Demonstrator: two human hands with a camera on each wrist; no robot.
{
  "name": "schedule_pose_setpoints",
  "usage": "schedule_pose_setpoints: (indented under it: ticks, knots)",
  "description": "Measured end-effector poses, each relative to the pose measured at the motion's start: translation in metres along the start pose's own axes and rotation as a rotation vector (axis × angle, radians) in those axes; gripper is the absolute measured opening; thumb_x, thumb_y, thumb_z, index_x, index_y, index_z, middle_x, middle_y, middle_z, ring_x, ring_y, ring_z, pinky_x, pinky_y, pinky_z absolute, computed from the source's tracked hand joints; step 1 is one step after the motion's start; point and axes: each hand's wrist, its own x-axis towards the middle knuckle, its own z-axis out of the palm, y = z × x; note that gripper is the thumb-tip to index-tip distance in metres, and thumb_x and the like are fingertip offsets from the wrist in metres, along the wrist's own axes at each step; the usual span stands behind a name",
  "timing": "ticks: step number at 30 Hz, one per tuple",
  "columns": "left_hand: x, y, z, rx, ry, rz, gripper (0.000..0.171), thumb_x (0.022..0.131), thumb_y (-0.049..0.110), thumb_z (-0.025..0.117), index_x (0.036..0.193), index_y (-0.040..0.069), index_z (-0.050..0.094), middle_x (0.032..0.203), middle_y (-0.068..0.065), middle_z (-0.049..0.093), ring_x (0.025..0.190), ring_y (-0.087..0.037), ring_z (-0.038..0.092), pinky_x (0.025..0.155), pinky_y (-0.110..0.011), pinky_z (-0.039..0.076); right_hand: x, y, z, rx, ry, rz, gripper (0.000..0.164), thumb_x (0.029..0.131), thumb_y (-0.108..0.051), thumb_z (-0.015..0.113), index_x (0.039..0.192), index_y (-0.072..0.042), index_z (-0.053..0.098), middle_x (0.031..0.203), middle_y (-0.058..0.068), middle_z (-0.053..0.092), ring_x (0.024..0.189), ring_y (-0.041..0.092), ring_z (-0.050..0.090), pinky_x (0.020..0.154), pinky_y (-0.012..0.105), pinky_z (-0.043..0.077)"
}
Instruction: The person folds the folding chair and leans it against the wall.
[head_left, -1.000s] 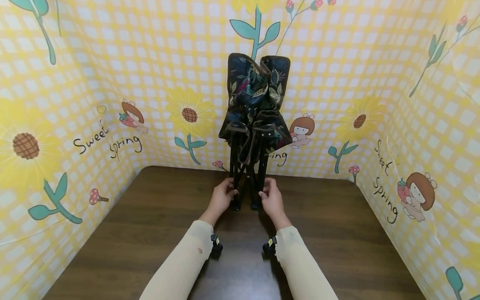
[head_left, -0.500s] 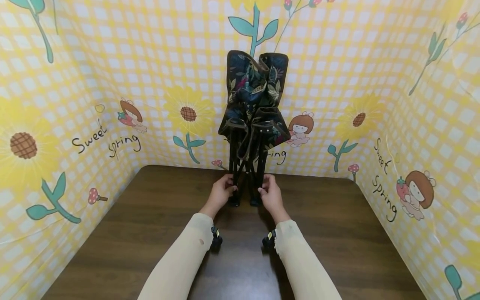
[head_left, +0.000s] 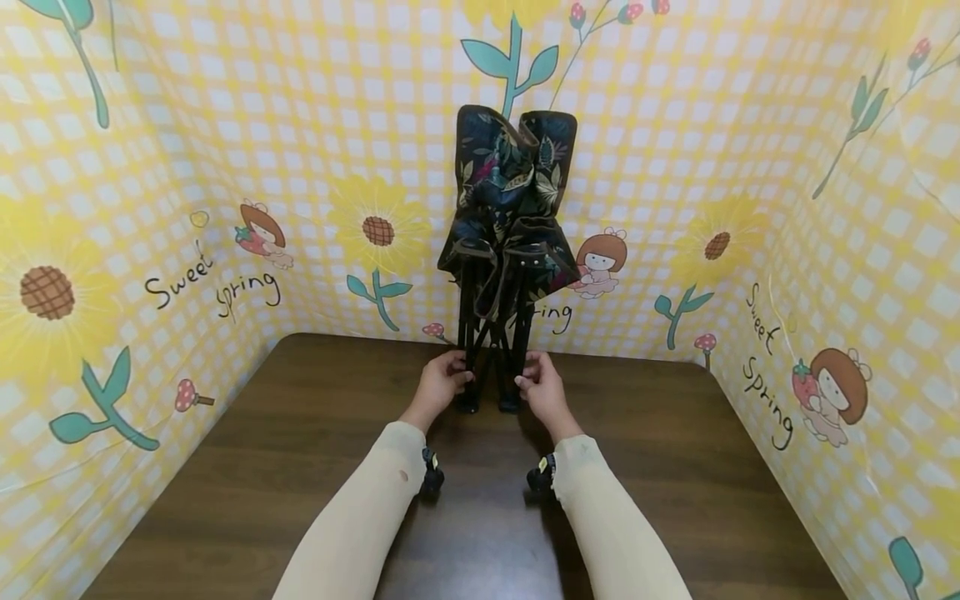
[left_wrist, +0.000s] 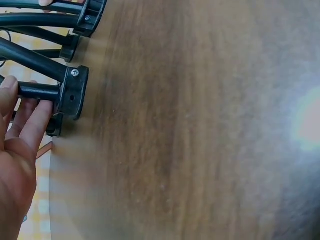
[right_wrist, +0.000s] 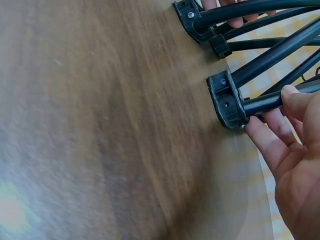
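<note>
A folded camping chair (head_left: 510, 183) with dark leaf-patterned fabric and black tube legs stands upright near the back of the table. My left hand (head_left: 435, 387) holds a lower leg tube on the chair's left side, thumb on the near face. Across from it, my right hand (head_left: 546, 392) pinches the matching right leg tube. In the left wrist view, the fingers lie just above a black plastic foot (left_wrist: 72, 95) with a screw. A similar foot (right_wrist: 227, 102) appears beside the right fingers in the right wrist view. Fingertips behind the tubes are partly hidden.
The brown wooden table (head_left: 480, 533) extends toward me and to both sides. A yellow checked cloth wall (head_left: 315, 150) printed with flowers encloses its back and sides, close behind the chair. Small black wrist cameras (head_left: 432, 477) hang at both sleeves.
The chair's feet and both hands have shifted slightly away from me, toward the back wall, mostly in the first half second. Both hands keep their hold on the legs.
</note>
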Motion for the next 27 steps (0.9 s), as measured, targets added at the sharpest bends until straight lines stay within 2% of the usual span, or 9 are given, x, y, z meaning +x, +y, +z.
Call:
schedule_pose_setpoints:
  ticks: [7,15,18,22,24,27]
  knots:
    - [0.009,-0.003,-0.003,-0.065,-0.019,-0.022,0.032,0.094,-0.004,0.069,0.126,-0.006,0.063,0.108,-0.02,0.067,0.096,-0.027,0.073,0.075,-0.036,0.064,0.009,0.0,-0.005,0.03,-0.026,0.022,0.038,0.095,0.006,0.067,0.129,-0.008,0.055,0.101,0.009,0.053,0.084,0.018,0.059,0.068,0.033,0.06]
    - [0.007,-0.001,-0.005,-0.095,-0.028,-0.067,0.035,0.096,-0.005,0.067,0.131,-0.006,0.061,0.112,-0.022,0.066,0.101,-0.031,0.073,0.079,-0.038,0.064,0.01,0.0,-0.007,0.046,-0.02,0.074,0.036,0.094,0.004,0.07,0.127,-0.005,0.06,0.104,0.012,0.057,0.086,0.02,0.062,0.078,0.043,0.064]
    - [0.006,0.001,-0.005,-0.106,-0.03,-0.085,0.038,0.096,-0.003,0.067,0.133,-0.005,0.06,0.115,-0.023,0.064,0.105,-0.033,0.072,0.083,-0.04,0.063,0.01,0.0,-0.007,0.057,-0.02,0.083,0.034,0.094,0.002,0.071,0.126,-0.005,0.061,0.103,0.01,0.058,0.087,0.018,0.062,0.077,0.041,0.064]
    - [0.005,0.003,-0.007,-0.15,-0.036,-0.097,0.04,0.097,-0.003,0.066,0.136,-0.006,0.059,0.12,-0.026,0.063,0.109,-0.038,0.07,0.088,-0.046,0.062,0.011,0.0,-0.009,0.13,-0.036,0.107,0.032,0.093,0.003,0.071,0.124,-0.001,0.061,0.1,0.006,0.059,0.084,0.016,0.063,0.074,0.037,0.064]
    - [0.004,0.004,-0.009,-0.178,-0.042,-0.1,0.041,0.097,-0.003,0.065,0.137,-0.007,0.058,0.122,-0.028,0.062,0.112,-0.041,0.069,0.09,-0.05,0.06,0.012,0.0,-0.01,0.169,-0.049,0.124,0.032,0.093,0.005,0.071,0.123,0.001,0.061,0.1,0.006,0.059,0.085,0.018,0.065,0.075,0.039,0.064]
    - [0.003,0.008,-0.011,-0.21,-0.065,-0.1,0.042,0.098,-0.005,0.064,0.139,-0.01,0.055,0.124,-0.03,0.061,0.115,-0.044,0.067,0.093,-0.054,0.058,0.013,-0.002,-0.014,0.199,-0.073,0.144,0.032,0.093,0.006,0.069,0.124,0.002,0.06,0.101,0.007,0.059,0.093,0.028,0.068,0.081,0.047,0.063]
